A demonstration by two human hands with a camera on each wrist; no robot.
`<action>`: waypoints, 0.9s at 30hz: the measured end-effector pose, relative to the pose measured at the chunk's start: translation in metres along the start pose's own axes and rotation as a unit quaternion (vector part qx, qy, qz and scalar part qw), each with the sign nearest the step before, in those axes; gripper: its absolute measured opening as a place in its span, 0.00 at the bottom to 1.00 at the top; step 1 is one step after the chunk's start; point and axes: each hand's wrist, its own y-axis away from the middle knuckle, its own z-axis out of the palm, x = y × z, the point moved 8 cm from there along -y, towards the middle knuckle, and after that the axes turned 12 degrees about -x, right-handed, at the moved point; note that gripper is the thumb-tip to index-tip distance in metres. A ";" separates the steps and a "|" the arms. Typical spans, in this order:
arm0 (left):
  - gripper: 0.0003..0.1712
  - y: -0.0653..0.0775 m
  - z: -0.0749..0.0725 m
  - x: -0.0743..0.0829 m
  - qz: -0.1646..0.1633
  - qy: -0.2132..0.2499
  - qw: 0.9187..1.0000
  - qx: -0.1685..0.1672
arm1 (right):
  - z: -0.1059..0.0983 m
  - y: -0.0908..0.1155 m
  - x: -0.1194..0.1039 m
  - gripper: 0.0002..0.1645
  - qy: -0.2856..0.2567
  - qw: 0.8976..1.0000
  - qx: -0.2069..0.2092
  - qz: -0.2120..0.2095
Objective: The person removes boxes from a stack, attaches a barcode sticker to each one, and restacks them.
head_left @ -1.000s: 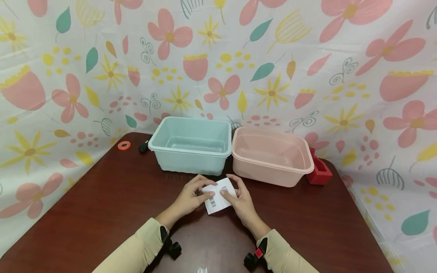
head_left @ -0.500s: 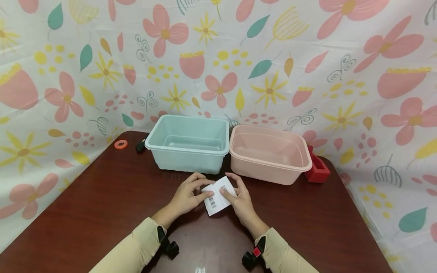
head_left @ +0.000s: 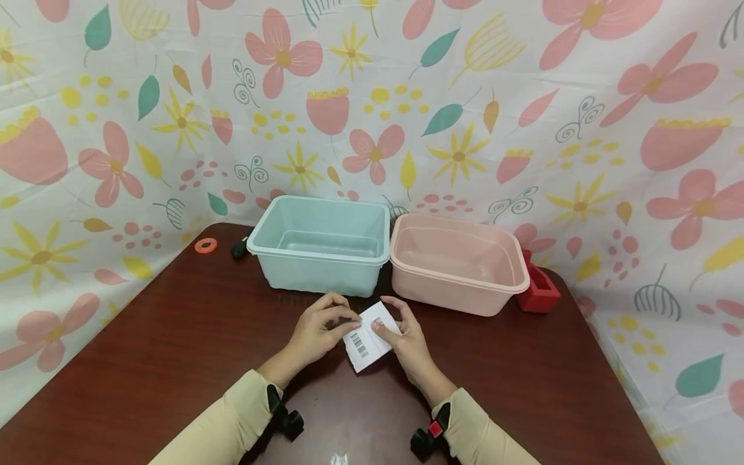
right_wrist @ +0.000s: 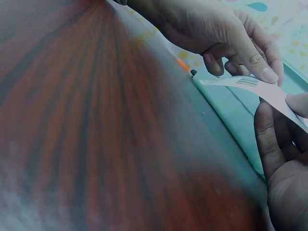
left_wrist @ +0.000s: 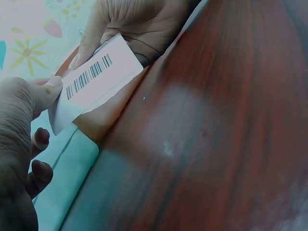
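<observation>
White barcoded ppr [head_left: 365, 345] btwn both hands [head_left: 316, 329] [head_left: 410, 343]

The person's left forearm [head_left: 212, 423] and right forearm [head_left: 485, 433] are slanting forward and inward, their pale sleeves [head_left: 250, 391] ending at the wrists. Both hands are facing each other in front of the body, standing close together but apart. The left hand [head_left: 316, 329] is pinching between its thumb [left_wrist: 48, 92] and index finger, while its remaining fingers [left_wrist: 41, 172] are curling loosely. The right hand [head_left: 411, 345] is gripping, its thumb [head_left: 386, 332] lying along the upper side, its index finger [right_wrist: 264, 126] supporting from underneath and its palm turning toward the left hand.
</observation>
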 end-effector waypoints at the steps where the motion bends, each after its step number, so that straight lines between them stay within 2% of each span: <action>1: 0.06 0.000 -0.001 0.001 0.006 0.001 1.000 0.002 | 0.000 0.000 0.000 0.36 0.002 1.000 0.001 0.001; 9: 0.04 -0.002 -0.003 0.002 0.018 0.030 0.999 0.005 | 0.000 -0.001 0.001 0.36 -0.003 1.000 0.001 0.013; 15: 0.05 -0.002 -0.006 0.004 0.029 0.029 0.999 0.015 | -0.001 0.000 0.003 0.36 -0.009 0.999 0.015 0.028; 22: 0.06 0.000 -0.008 0.004 0.026 0.066 0.997 0.020 | -0.002 0.002 0.006 0.36 -0.016 0.999 0.028 0.028; 27: 0.06 0.000 -0.007 0.002 0.027 0.071 0.997 0.030 | -0.008 0.006 0.008 0.34 -0.020 0.998 0.046 0.031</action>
